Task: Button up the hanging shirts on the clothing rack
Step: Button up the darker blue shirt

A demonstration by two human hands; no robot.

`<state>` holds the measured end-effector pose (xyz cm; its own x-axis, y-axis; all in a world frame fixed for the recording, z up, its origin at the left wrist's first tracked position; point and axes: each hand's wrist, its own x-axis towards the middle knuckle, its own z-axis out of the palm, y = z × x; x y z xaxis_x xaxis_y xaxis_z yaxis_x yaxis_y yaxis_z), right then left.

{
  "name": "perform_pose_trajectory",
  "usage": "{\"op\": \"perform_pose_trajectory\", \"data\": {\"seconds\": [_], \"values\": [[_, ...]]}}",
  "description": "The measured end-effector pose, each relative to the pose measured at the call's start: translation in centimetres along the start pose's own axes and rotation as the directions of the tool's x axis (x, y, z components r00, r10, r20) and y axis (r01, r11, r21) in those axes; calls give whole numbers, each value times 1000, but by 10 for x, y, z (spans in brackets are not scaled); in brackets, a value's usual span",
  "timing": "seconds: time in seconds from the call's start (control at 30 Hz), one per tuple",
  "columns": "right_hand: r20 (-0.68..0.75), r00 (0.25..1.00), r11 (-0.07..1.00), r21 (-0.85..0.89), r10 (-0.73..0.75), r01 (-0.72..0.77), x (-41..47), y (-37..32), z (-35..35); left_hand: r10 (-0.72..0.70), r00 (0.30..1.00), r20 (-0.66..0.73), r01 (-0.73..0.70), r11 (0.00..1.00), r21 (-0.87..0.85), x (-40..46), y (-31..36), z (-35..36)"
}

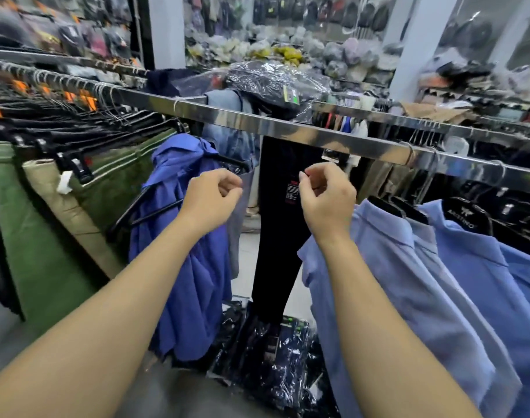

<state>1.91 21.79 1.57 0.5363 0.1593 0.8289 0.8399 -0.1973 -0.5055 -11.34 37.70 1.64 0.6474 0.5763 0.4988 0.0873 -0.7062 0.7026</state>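
A royal blue shirt (185, 282) hangs crumpled on a black hanger (155, 212) left of centre, under the chrome rail (287, 128). Several light blue shirts (408, 282) hang on black hangers at the right. Both my hands are raised in the gap between them, just below the rail. My left hand (212, 197) has its fingers curled, right beside the blue shirt's upper edge, and I see nothing in it. My right hand (327, 197) is curled too, thumb against the fingers, with nothing visible in its grasp. Neither hand touches a light blue shirt.
Green and khaki trousers (46, 236) hang on clip hangers at the left. Black trousers (281, 236) hang behind the gap. Plastic-wrapped dark garments (272, 357) lie on the floor below, and another wrapped bundle (272, 82) sits on the rail. More racks stand behind.
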Motion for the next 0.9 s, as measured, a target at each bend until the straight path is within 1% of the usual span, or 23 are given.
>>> {"op": "perform_pose_trajectory", "data": {"seconds": [0.07,0.17,0.27,0.33,0.37,0.43,0.47,0.5,0.53,0.6,0.63,0.67,0.73,0.83,0.9], "values": [[114,993,998,41,34,-39,6,-5,36,-23,998,-63,26,999,42,3,-17,-18],[298,950,983,126,91,-134,17,-10,88,-99,975,-198,122,986,109,6,-45,-44],[427,900,970,171,86,-174,32,-16,137,-164,920,-356,232,960,158,6,-72,-64],[491,870,958,228,43,-176,45,-24,164,-264,888,-377,343,926,158,9,-91,-75],[528,849,950,257,13,-175,52,-29,175,-345,871,-349,403,909,109,11,-98,-80],[596,801,932,317,-53,-174,65,-37,194,-503,824,-261,492,864,-113,13,-106,-90],[625,777,916,351,-76,-193,70,-39,201,-570,795,-209,527,819,-227,12,-108,-96],[655,750,899,379,-92,-220,74,-39,207,-619,772,-144,562,771,-298,9,-110,-101],[686,720,890,387,-105,-240,77,-38,213,-648,759,-57,601,732,-320,6,-111,-106],[736,663,899,371,-133,-232,80,-34,222,-644,753,136,652,699,-294,1,-115,-109],[751,645,898,372,-142,-236,81,-31,226,-630,751,201,659,692,-293,-1,-116,-108],[760,633,884,387,-145,-262,80,-28,229,-621,749,231,662,685,-305,0,-119,-103],[764,630,847,422,-139,-325,80,-24,233,-617,751,235,660,688,-303,2,-122,-92],[780,618,825,414,-103,-384,81,-22,234,-599,758,259,649,736,-196,4,-123,-71],[792,604,815,408,-92,-412,82,-23,233,-607,763,221,641,754,-143,5,-120,-64]]}}
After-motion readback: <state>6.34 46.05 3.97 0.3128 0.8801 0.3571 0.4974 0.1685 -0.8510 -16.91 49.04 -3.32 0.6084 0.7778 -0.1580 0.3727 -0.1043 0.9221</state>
